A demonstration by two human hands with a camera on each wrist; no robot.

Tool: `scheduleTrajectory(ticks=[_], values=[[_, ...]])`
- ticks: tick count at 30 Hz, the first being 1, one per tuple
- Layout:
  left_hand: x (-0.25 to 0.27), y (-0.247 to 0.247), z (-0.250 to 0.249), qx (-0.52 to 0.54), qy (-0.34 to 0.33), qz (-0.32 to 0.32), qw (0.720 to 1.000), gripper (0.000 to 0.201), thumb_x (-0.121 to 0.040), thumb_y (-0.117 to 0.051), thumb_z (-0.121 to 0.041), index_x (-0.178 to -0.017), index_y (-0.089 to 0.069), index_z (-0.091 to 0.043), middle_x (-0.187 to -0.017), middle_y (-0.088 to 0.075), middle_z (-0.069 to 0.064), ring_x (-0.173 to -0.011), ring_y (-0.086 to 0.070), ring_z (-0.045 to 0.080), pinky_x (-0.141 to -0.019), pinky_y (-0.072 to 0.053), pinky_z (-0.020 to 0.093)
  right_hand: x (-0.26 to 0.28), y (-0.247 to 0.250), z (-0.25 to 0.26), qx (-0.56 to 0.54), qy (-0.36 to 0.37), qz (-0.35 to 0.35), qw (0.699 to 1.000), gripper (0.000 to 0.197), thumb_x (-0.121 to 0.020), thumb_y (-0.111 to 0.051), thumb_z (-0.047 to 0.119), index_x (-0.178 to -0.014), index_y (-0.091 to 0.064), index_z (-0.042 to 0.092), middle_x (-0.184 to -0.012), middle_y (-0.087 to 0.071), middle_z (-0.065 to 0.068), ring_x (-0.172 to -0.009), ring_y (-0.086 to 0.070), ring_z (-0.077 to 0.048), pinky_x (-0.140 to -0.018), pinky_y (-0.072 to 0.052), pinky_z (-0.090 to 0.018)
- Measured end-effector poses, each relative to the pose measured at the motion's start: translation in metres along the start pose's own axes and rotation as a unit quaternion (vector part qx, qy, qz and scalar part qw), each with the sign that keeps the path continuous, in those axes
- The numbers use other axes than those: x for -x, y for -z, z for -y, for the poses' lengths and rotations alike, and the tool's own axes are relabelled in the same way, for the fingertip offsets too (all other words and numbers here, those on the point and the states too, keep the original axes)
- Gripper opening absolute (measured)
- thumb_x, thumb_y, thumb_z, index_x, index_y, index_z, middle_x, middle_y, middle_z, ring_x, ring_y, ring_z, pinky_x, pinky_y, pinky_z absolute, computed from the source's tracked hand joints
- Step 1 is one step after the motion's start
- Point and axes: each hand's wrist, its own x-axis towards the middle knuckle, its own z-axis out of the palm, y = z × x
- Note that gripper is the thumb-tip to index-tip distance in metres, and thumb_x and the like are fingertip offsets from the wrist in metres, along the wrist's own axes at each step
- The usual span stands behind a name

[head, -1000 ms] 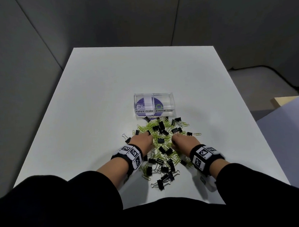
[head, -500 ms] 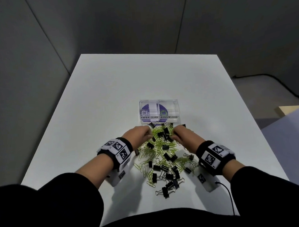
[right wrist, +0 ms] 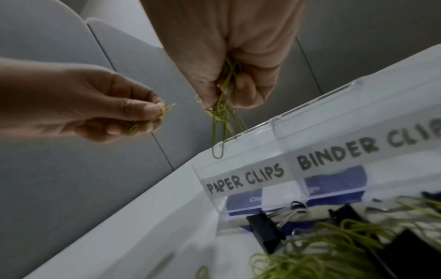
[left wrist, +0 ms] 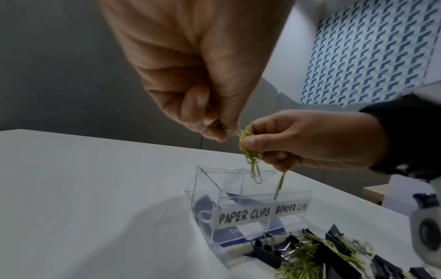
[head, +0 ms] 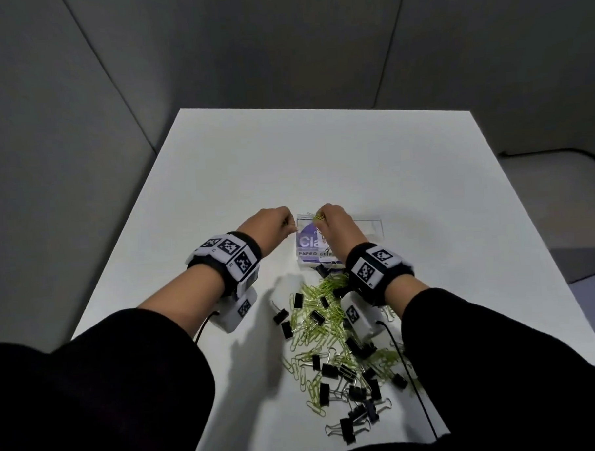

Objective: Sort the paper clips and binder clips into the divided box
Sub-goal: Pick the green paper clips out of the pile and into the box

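Observation:
A clear divided box [head: 371,222] sits mid-table, its front labelled PAPER CLIPS on the left and BINDER CLIPS on the right [left wrist: 238,213]. My right hand [head: 319,219] pinches a tangled bunch of green paper clips [right wrist: 223,117] that dangles over the left compartment. My left hand [head: 291,225], just left of the box, pinches a few green paper clips [right wrist: 164,111] between thumb and fingertips. The two hands nearly touch above the box in the left wrist view. A mixed pile of green paper clips and black binder clips [head: 327,326] lies on the table in front of the box.
The white table [head: 286,157] runs on beyond the box, with grey partition walls around it. A black binder clip [right wrist: 264,228] lies against the box's front wall. Cables from the wrist cameras trail over the pile near the front edge.
Both hands have lifted off the pile and moved forward to the box, each carrying green paper clips. The pile now lies behind the wrists.

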Motion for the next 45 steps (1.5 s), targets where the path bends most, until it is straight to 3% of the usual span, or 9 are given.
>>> scheduleTrajectory(ticks=[8,16,22,30,33,38,40,42,45], values=[[-0.022,-0.009,0.001,0.005,0.017,-0.035,0.999,0.02,-0.096,-0.047,-0.02,-0.103,-0.058,-0.005,-0.104,-0.065,0.013,-0.095,-0.059,0.03,-0.082,-0.046,0.037,-0.014,-0.015,-0.015,0.067,0.036,0.049,0.996,0.035,-0.095,-0.044,0.012,-0.13,-0.047,0.008,-0.131,-0.05,-0.013,-0.118,-0.051,-0.028,-0.097,-0.04,-0.036],[-0.047,-0.028,-0.026,-0.026,-0.04,0.003,0.999,0.019,-0.095,-0.047,-0.019,-0.106,-0.059,-0.007,-0.107,-0.066,0.013,-0.095,-0.061,0.029,-0.082,-0.048,0.036,0.013,0.023,-0.03,0.089,0.041,-0.014,0.995,0.029,-0.095,-0.04,0.009,-0.119,-0.056,0.004,-0.118,-0.059,-0.015,-0.107,-0.056,-0.029,-0.089,-0.042,-0.034],[-0.047,-0.04,-0.032,-0.141,-0.073,0.02,0.987,0.028,-0.097,-0.043,-0.03,-0.114,-0.062,-0.02,-0.12,-0.062,0.002,-0.107,-0.059,0.023,-0.084,-0.047,0.034,0.05,0.046,-0.052,0.178,0.06,0.106,0.977,0.023,-0.094,-0.048,0.012,-0.111,-0.061,0.005,-0.111,-0.065,-0.012,-0.099,-0.061,-0.026,-0.08,-0.043,-0.026],[-0.029,-0.054,-0.018,-0.227,-0.122,0.055,0.965,0.031,-0.092,-0.053,-0.031,-0.12,-0.057,-0.02,-0.121,-0.06,0.002,-0.109,-0.058,0.022,-0.083,-0.045,0.031,0.092,0.005,-0.103,0.275,0.07,0.119,0.952,0.039,-0.092,-0.053,0.02,-0.13,-0.05,0.012,-0.132,-0.053,-0.008,-0.117,-0.05,-0.026,-0.097,-0.043,-0.035],[-0.027,-0.057,-0.019,-0.194,-0.115,0.032,0.974,0.024,-0.094,-0.05,-0.022,-0.113,-0.062,-0.016,-0.117,-0.063,0.004,-0.105,-0.059,0.023,-0.085,-0.048,0.034,0.099,-0.01,-0.113,0.32,0.12,0.074,0.937,0.036,-0.08,-0.067,0.011,-0.115,-0.061,0.006,-0.116,-0.064,-0.013,-0.101,-0.059,-0.034,-0.083,-0.051,-0.039],[-0.024,-0.047,-0.018,-0.138,-0.108,0.001,0.985,0.021,-0.094,-0.05,-0.022,-0.105,-0.067,-0.016,-0.111,-0.066,0.001,-0.101,-0.06,0.021,-0.077,-0.045,0.03,0.102,-0.012,-0.121,0.354,0.166,0.04,0.919,0.026,-0.06,-0.082,0.011,-0.082,-0.068,0.009,-0.083,-0.069,-0.009,-0.071,-0.063,-0.028,-0.057,-0.055,-0.035],[-0.025,-0.04,-0.02,-0.079,-0.099,-0.026,0.992,0.02,-0.094,-0.051,-0.021,-0.103,-0.067,-0.014,-0.11,-0.066,0.003,-0.099,-0.06,0.021,-0.076,-0.043,0.028,0.103,-0.006,-0.121,0.347,0.178,0.049,0.919,0.028,-0.065,-0.079,0.011,-0.089,-0.067,0.008,-0.09,-0.069,-0.012,-0.077,-0.063,-0.03,-0.062,-0.057,-0.039],[-0.028,-0.031,-0.024,-0.025,-0.093,-0.063,0.993,0.021,-0.093,-0.05,-0.018,-0.103,-0.067,-0.011,-0.109,-0.066,0.006,-0.098,-0.06,0.023,-0.078,-0.043,0.028,0.104,0.002,-0.119,0.331,0.175,0.065,0.925,0.035,-0.077,-0.07,0.013,-0.111,-0.061,0.006,-0.111,-0.064,-0.015,-0.099,-0.061,-0.033,-0.082,-0.054,-0.041],[-0.034,-0.02,-0.027,-0.004,-0.089,-0.103,0.991,0.022,-0.093,-0.049,-0.016,-0.104,-0.066,-0.008,-0.11,-0.065,0.009,-0.101,-0.059,0.025,-0.085,-0.045,0.032,0.1,0.01,-0.114,0.338,0.141,0.119,0.923,0.061,-0.086,-0.06,0.03,-0.139,-0.036,0.01,-0.142,-0.043,-0.01,-0.128,-0.042,-0.027,-0.108,-0.036,-0.037]])
